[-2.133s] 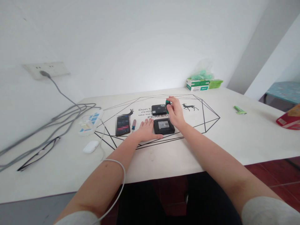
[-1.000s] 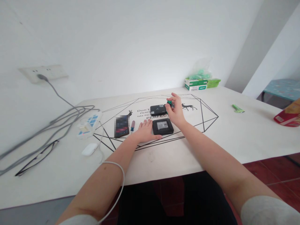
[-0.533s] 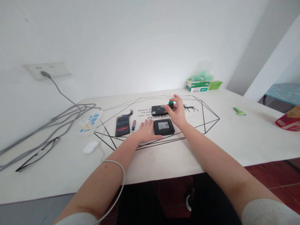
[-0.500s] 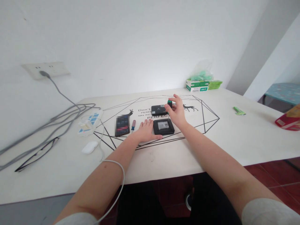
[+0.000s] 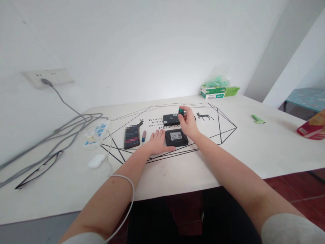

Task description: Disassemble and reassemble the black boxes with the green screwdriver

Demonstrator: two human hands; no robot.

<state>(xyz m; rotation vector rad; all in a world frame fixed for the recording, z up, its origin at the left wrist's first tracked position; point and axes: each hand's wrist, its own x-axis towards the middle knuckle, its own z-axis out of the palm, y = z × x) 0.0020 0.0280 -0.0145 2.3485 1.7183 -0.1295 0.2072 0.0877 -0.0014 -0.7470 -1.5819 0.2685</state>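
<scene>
My right hand [image 5: 189, 123] grips a screwdriver by its green-and-black handle [image 5: 180, 111]; its shaft is hidden behind the fingers. Just below lies a square black case [image 5: 176, 137] with a white label, flat on the table mat. My left hand [image 5: 157, 142] rests palm down with fingers stretched out, its thumb along the near left corner of that case. Behind the case sits a second black device [image 5: 170, 119] with a small white sticker, partly covered by my right hand. Left of my left hand lies another screwdriver [image 5: 144, 136] with a reddish and blue handle.
A phone [image 5: 132, 137] with a blurred screen lies at left, near a white earbud case [image 5: 96, 161], a power strip [image 5: 96, 135], grey cables [image 5: 73, 122] and glasses [image 5: 40, 169]. Green-and-white boxes [image 5: 212, 92] stand against the wall. A green wrapper [image 5: 258, 119] and red packet [image 5: 312, 128] are right.
My right hand has shifted slightly left, and its raised, spread fingers have closed round the green-and-black handle. My left hand stays in place; the view has moved a little.
</scene>
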